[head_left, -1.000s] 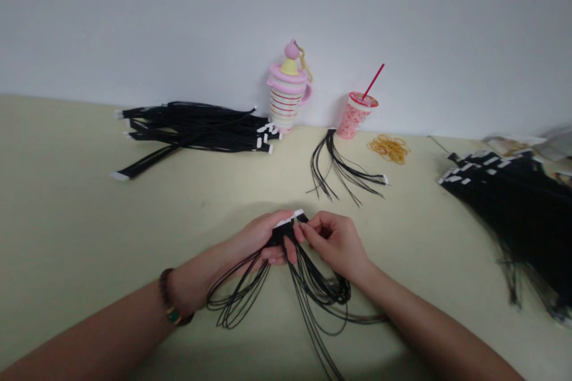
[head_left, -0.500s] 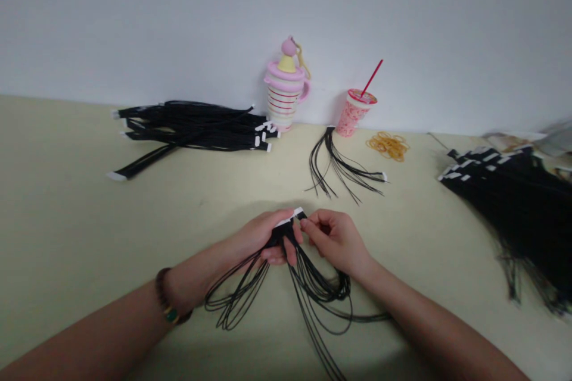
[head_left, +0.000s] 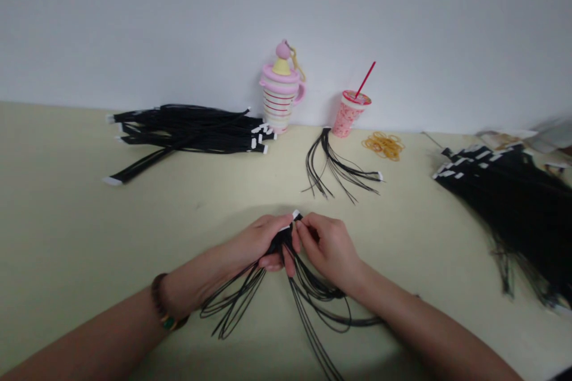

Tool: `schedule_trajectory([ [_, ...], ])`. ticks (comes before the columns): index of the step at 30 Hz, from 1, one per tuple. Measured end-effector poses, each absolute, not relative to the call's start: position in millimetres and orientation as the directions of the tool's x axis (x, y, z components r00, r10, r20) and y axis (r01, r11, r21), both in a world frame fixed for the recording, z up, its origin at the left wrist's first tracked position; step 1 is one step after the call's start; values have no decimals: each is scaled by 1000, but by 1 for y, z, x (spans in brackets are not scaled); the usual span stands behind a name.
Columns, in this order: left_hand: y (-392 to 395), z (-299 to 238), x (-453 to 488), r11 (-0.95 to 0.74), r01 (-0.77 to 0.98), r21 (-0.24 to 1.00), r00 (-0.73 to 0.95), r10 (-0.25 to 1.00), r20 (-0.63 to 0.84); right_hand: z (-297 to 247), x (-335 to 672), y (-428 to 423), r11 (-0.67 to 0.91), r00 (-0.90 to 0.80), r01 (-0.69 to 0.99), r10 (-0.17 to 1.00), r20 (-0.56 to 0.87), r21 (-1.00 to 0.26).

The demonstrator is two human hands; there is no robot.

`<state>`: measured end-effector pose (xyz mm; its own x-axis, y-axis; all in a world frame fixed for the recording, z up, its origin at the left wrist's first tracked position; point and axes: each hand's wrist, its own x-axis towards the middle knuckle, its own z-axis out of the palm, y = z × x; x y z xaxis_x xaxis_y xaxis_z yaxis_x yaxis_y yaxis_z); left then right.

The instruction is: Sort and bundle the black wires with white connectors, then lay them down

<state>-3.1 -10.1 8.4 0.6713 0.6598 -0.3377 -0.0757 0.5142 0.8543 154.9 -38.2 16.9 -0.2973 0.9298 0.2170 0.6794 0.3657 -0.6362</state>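
A black wire harness (head_left: pixel 280 240) with white connectors is gripped by my left hand (head_left: pixel 263 239), its thumb lying along a connector. Looped wires hang down from it on both sides of the fingers. Closed in a pinch, my right hand (head_left: pixel 328 244) holds the black wires right beside a small white connector (head_left: pixel 296 214) at the top. The two hands nearly meet there. Parts of the wires are hidden behind my right hand and forearm.
A pile of black harnesses (head_left: pixel 187 128) lies at the back left, a larger pile (head_left: pixel 513 202) at the right. Between them stand a pink-lidded mug (head_left: pixel 277 98) and a pink cup with a straw (head_left: pixel 347 118). Rubber bands (head_left: pixel 383 146) and a loose harness (head_left: pixel 330 155) lie nearby.
The whole view has shifted slightly. My right hand has turned a little and moved closer to my left, still pinching the wires beside the small white connector.
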Motion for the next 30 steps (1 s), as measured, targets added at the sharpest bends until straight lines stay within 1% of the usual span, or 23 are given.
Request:
schedule_trajectory([
  [3, -10, 7, -3, 517, -83, 852, 668, 663, -337, 15, 152, -35, 358, -278, 652, 933, 228, -668],
  [5, -10, 4, -2, 528, -113, 842, 652, 679, -338, 18, 153, -31, 306, -251, 603, 949, 189, -736],
  [7, -8, 0, -2, 536, -145, 832, 625, 702, -343, 25, 160, -26, 139, -250, 476, 968, 18, -868],
  [9, -5, -3, -3, 546, -189, 816, 598, 723, -346, 37, 173, -24, -140, -331, 264, 916, -226, -954],
  [10, -4, -5, -3, 558, -214, 802, 592, 727, -348, 42, 182, -24, -258, -377, 157, 876, -299, -953],
  [11, -2, -7, -4, 573, -248, 781, 592, 728, -346, 47, 191, -26, -324, -403, 61, 858, -320, -944],
  [12, 0, -8, -4, 592, -282, 755, 601, 723, -342, 49, 201, -29, -350, -399, 3, 859, -322, -937],
  [13, 1, -8, -5, 614, -312, 725, 618, 711, -337, 49, 210, -32, -339, -374, -24, 875, -306, -940],
  [14, 1, -8, -6, 639, -335, 692, 639, 694, -331, 47, 219, -35, -322, -346, 2, 888, -303, -947],
  [15, 1, -8, -7, 663, -352, 661, 659, 677, -327, 42, 226, -38, -287, -316, 67, 903, -293, -956],
  [17, -1, -5, -7, 696, -370, 615, 675, 656, -336, 29, 235, -44, -158, -254, 282, 939, -232, -946],
  [18, -2, -2, -8, 701, -373, 608, 667, 658, -349, 24, 237, -45, -34, -202, 429, 970, -133, -903],
  [19, -4, 1, -8, 697, -374, 612, 651, 667, -362, 20, 237, -47, 105, -142, 571, 989, 28, -814],
  [20, -5, 3, -8, 689, -370, 624, 634, 678, -373, 19, 236, -49, 226, -98, 696, 970, 222, -681],
  [21, -6, 6, -8, 679, -362, 639, 621, 687, -377, 21, 233, -51, 312, -78, 787, 906, 415, -533],
  [22, -7, 8, -8, 671, -352, 652, 619, 690, -375, 25, 229, -54, 362, -79, 839, 819, 568, -406],
  [23, -8, 9, -8, 669, -338, 662, 628, 684, -370, 31, 224, -57, 393, -96, 858, 755, 649, -331],
  [24, -8, 9, -8, 669, -327, 668, 643, 675, -361, 37, 218, -61, 432, -122, 845, 730, 672, -316],
  [25, -9, 9, -7, 670, -318, 671, 661, 664, -350, 43, 211, -65, 463, -164, 812, 766, 622, -355],
  [27, -9, 7, -6, 667, -302, 681, 689, 646, -328, 48, 197, -73, 464, -300, 744, 875, 381, -480],
  [28, -9, 6, -5, 662, -295, 689, 695, 643, -320, 47, 190, -76, 445, -361, 726, 895, 261, -524],
  [29, -10, 5, -4, 653, -291, 699, 697, 645, -312, 44, 183, -78, 427, -392, 713, 900, 188, -557],
  [30, -10, 4, -4, 643, -288, 709, 698, 648, -304, 40, 178, -78, 411, -399, 703, 903, 157, -580],
])
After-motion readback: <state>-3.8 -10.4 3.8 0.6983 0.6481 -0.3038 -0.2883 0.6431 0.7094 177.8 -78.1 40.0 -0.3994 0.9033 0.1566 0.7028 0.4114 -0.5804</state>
